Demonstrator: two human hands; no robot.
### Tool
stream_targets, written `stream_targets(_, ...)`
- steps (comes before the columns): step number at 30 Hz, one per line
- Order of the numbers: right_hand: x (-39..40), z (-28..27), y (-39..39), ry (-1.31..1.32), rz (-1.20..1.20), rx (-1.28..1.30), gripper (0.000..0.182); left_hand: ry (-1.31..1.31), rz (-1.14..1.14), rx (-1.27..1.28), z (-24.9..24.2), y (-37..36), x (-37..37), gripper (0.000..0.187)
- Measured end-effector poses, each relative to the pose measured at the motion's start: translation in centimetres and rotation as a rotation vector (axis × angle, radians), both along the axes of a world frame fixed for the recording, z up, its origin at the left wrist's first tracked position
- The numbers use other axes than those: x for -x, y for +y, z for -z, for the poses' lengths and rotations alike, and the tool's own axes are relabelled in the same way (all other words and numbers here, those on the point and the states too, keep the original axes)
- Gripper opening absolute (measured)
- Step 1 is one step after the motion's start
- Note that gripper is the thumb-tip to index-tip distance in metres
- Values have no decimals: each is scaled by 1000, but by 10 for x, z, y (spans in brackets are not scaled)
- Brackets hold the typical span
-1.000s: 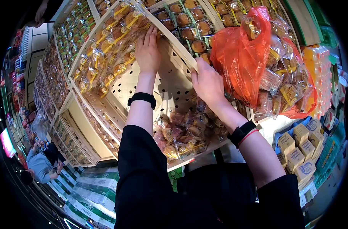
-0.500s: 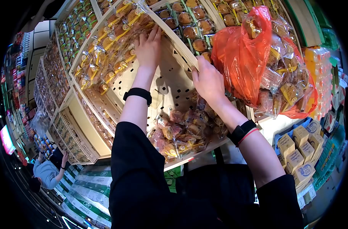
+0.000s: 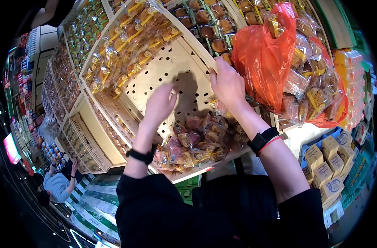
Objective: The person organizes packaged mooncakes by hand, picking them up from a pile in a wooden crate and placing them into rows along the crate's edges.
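Pale plastic shows in the perforated floor of the tray [image 3: 182, 64] beneath the left hand [image 3: 160, 103], which is blurred but looks open, fingers loosely bent, nothing visible in it. The right hand [image 3: 229, 84] grips the tray's side rim, thumb on the inner side.

The wrapped buns [image 3: 122, 49] lie beyond and to the left of the left hand, packed closely; the loose pile [image 3: 196, 140] sits on the near side of both hands. For clean handling, I'd keep the right hand firm so the tray stays steady, lift each bun by its wrapper edge or cup it lightly, since squeezing may crush it, and set it flush against its neighbours, labels facing up.

Counting: one tray under the hands; one red bag [image 3: 260, 62] just right of the right hand, with more wrapped buns beside it; two black wristbands [image 3: 142, 156], one per wrist; one red cord [image 3: 271, 143], on the right wrist. Small cartons [image 3: 333, 186], lower right of the right hand, number at least six. The buns overlap too much to count.
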State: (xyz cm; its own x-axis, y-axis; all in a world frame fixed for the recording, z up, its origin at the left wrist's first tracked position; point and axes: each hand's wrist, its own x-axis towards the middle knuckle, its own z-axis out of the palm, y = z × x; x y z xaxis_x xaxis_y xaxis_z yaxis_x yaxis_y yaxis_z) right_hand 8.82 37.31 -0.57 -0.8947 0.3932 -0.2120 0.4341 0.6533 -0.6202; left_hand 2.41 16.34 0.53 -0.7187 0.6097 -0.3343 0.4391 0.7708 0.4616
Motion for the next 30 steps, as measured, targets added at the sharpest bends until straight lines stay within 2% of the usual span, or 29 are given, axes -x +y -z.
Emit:
stream_targets(1,-1,0,0,-2,-1,5,21,-112,-69,70,-7,-10,-14,30)
stream_targets(2,-1,0,0,6,6,7,21,-44,-57,174,-5,-25,-31,33)
stream_targets(4,1,-1,-1,24,12,17,22,-213,-74,561,-12,-31,-47,45)
stream_targets(6,1,-1,-1,-1,8,11,22,-261,-81,647,-8,-26,-67,45)
stream_targets(7,1,-1,-1,1,11,16,22,-261,-80,650,0,-28,-78,45)
stream_targets(9,1,-1,-1,3,10,21,21,-81,-51,453,10,-28,-92,46)
stream_targets(13,0,-1,0,-5,12,33,20,-256,-104,406,-1,-23,-82,40)
stream_targets(15,1,-2,2,-17,8,34,20,-139,-221,280,-17,-25,-77,29)
stream_targets(16,1,-3,1,-25,2,39,20,71,-237,113,-20,-28,-79,23)
stream_targets(18,1,-2,1,-12,4,38,20,261,-193,3,-31,-26,-81,23)
stream_targets(19,0,-1,1,3,5,34,20,261,-195,6,-31,-28,-86,23)
stream_targets(21,0,-1,0,2,3,42,20,37,-180,36,-29,-34,-97,24)
stream_targets(22,0,-1,1,-1,5,44,20,40,-180,35,-26,-39,-98,24)
stream_targets(24,1,-1,1,0,7,37,21,-74,-270,109,-24,-46,-97,26)
stream_targets(26,0,-2,1,-3,8,28,22,-68,-297,95,-23,-47,-87,30)
stream_targets(30,0,-4,-1,-14,-1,21,23,154,-303,107,-7,-38,-54,45)
